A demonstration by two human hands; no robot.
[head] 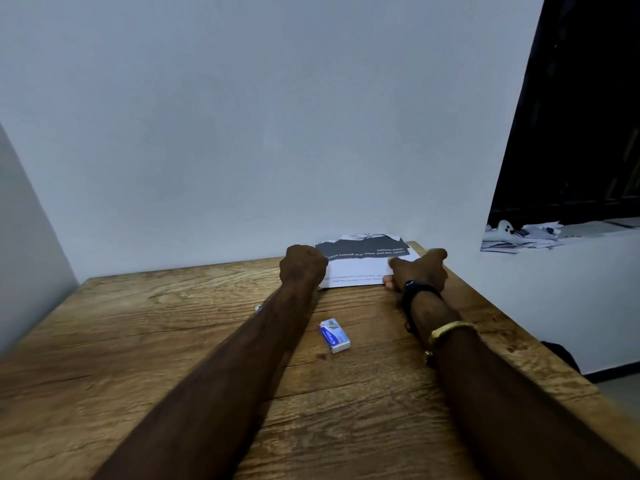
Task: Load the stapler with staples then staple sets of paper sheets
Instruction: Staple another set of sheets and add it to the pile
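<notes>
Both forearms stretch away from me across the wooden table, the left forearm bare, the right forearm wearing a gold bangle and a black wristband. They reach that far because the paper sheets lie right at the table's far edge, pushed against the wall, with torn, dark-printed pages showing at the back of the pile.

One hand sits at each side of the pile, which looks to me like squaring it up or drawing it closer for stapling. At the right edge, the right hand grips the sheets, thumb on top and fingertips showing under the near edge. At the left corner, the left hand is balled into a fist, but from here I cannot tell whether it holds the paper or merely rests against it.

Between the two arms, well short of the paper, lies the staple box, blue and white, flat on the wood, probably parked within easy reach.

A small pale object peeks out beside the left forearm, too hidden to name. No stapler shows plainly.
</notes>
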